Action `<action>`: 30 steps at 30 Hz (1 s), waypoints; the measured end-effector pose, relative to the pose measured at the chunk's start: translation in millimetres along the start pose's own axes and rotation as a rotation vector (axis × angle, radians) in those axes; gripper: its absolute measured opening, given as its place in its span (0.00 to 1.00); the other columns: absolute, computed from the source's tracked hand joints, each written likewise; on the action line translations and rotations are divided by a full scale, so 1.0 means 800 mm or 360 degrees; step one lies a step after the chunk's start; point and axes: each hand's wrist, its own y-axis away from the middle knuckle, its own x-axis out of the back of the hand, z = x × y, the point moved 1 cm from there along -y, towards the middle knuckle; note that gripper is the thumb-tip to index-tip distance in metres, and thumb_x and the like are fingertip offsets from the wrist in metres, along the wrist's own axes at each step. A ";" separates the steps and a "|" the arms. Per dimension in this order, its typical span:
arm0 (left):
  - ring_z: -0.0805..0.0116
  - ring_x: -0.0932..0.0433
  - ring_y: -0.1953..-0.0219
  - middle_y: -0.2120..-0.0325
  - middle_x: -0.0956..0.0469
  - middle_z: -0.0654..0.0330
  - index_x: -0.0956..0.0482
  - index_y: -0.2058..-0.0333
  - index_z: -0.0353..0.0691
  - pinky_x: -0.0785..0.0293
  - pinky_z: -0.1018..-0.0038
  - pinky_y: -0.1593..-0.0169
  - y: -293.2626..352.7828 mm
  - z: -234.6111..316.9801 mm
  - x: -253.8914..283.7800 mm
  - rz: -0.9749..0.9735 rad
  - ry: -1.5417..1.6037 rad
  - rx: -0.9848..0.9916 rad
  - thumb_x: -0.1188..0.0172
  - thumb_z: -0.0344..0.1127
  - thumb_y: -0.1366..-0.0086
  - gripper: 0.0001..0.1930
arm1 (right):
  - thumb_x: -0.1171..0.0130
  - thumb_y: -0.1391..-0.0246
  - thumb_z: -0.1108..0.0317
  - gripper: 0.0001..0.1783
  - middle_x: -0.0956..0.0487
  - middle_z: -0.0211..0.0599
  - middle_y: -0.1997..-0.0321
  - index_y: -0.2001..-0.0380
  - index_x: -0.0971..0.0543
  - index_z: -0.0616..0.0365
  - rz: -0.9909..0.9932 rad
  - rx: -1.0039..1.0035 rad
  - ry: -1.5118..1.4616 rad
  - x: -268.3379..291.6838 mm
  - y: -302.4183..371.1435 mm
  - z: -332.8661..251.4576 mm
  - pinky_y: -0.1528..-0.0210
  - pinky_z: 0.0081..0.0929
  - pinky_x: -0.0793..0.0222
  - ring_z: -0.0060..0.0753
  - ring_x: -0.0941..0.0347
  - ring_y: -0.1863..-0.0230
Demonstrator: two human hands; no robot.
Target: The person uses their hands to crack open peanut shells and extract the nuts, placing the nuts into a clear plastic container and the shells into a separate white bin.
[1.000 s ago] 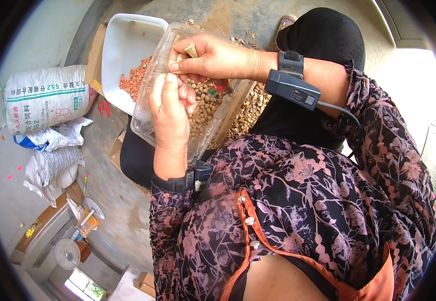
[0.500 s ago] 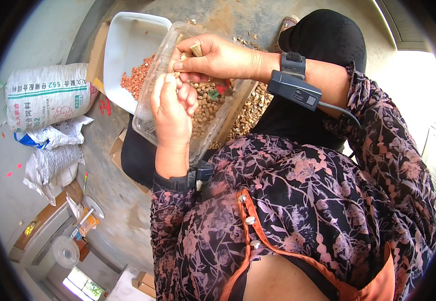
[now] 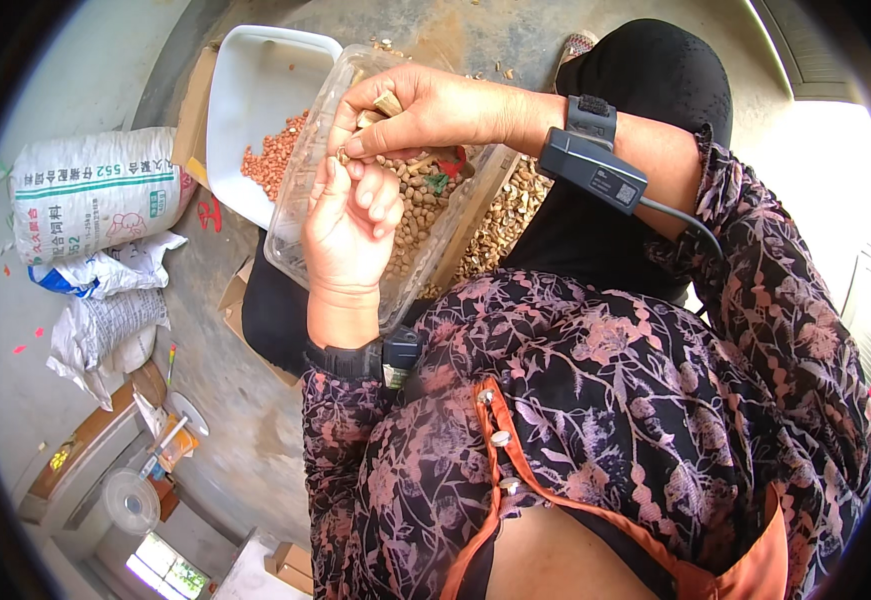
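Both of my hands meet over a clear plastic tub (image 3: 285,248) that holds unshelled peanuts (image 3: 415,215). My left hand (image 3: 350,225) is closed, palm up, its thumb and forefinger pinching a small peanut (image 3: 343,156). Its other fingers curl inward, and what lies under them is hidden. My right hand (image 3: 430,110) is closed around a pale wooden clip-like tool (image 3: 387,103), whose two blunt ends stick out between thumb and fingers. The tool's far part is hidden. The right fingertips touch the peanut at the left fingertips.
A white basin (image 3: 245,110) with reddish shelled peanuts (image 3: 277,155) stands left of the tub. Broken shells (image 3: 500,220) lie to the right, beyond a cardboard edge (image 3: 470,215). Red and green scraps (image 3: 440,180) are in the tub. Printed sacks (image 3: 95,190) lean at the wall.
The right hand has turned slightly, and two ends of the wooden tool now show apart where one showed before. The left hand has shifted a little, staying close to the right.
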 end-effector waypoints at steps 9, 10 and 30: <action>0.73 0.35 0.76 0.78 0.35 0.66 0.30 0.62 0.40 0.38 0.80 0.76 0.000 -0.004 0.005 0.0011 0.0060 0.0032 0.52 0.40 0.30 0.10 | 0.40 0.43 0.66 0.09 0.20 0.26 0.68 0.63 0.21 0.60 0.0033 0.0181 0.0106 -0.002 -0.005 0.003 0.59 0.18 0.30 0.14 0.27 0.63; 0.73 0.35 0.76 0.78 0.35 0.66 0.30 0.62 0.40 0.38 0.80 0.76 -0.001 -0.003 0.003 0.0008 0.0062 0.0034 0.52 0.40 0.30 0.10 | 0.40 0.44 0.67 0.08 0.20 0.26 0.68 0.64 0.21 0.60 0.0027 0.0286 0.0171 0.000 -0.005 0.003 0.59 0.18 0.30 0.14 0.28 0.63; 0.63 0.22 0.65 0.66 0.22 0.52 0.28 0.57 0.30 0.23 0.69 0.61 -0.003 0.014 0.012 0.0279 -0.0243 -0.0134 0.54 0.34 0.33 0.13 | 0.41 0.45 0.65 0.08 0.26 0.38 0.74 0.68 0.27 0.58 0.0030 0.0598 0.1099 0.002 -0.006 -0.010 0.67 0.33 0.33 0.37 0.28 0.71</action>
